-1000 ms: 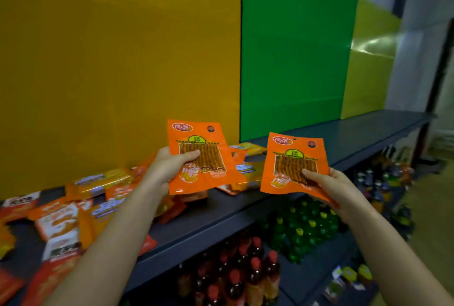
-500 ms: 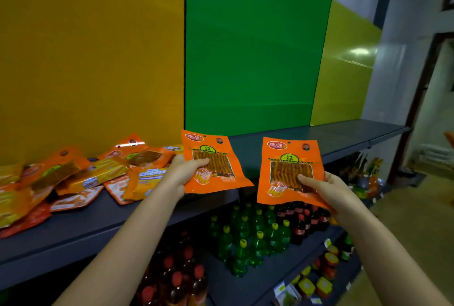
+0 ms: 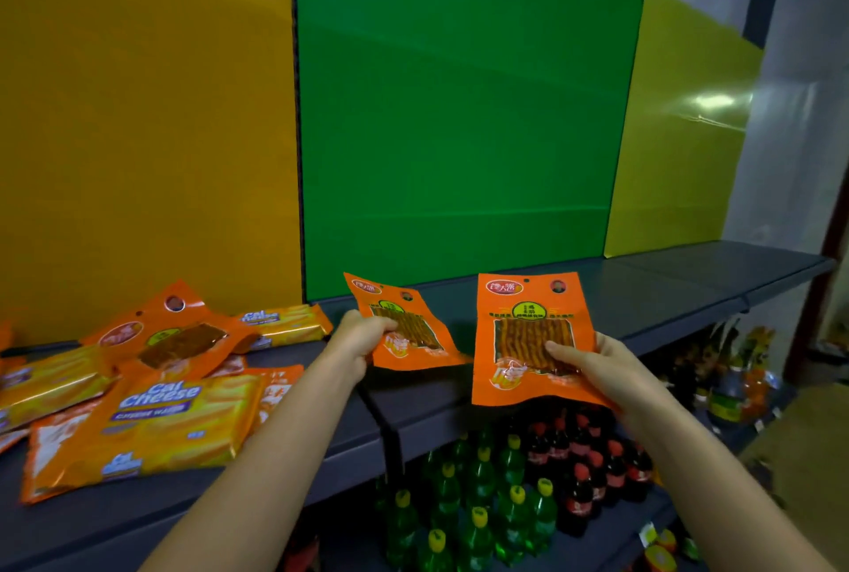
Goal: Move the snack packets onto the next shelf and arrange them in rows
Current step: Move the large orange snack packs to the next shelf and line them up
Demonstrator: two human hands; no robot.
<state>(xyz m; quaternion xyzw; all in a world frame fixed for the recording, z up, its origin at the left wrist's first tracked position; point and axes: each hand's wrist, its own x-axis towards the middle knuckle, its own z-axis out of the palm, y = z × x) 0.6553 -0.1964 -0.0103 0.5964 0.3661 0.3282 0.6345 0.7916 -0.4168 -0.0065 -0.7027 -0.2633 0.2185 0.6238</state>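
Head view: the grey shelf (image 3: 652,295) runs right from the heaped packets (image 3: 151,415), its surface open before the green panel (image 3: 459,135). Over its front edge, the left hand (image 3: 363,341) fingers pinch the tilted left packet (image 3: 413,337). The right hand (image 3: 602,369) fingers pinch the upright right packet (image 3: 528,328). Both packets are glossy orange and windowed.

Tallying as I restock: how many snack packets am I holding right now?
2: the left packet in the left hand, the right packet in the right hand. Others behind could be hidden.

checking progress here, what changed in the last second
The left hand and right hand carried the left packet and right packet rightward, from the pile to the shelf before the green panel; the left packet tipped flatter. Both grips unchanged; pile untouched.
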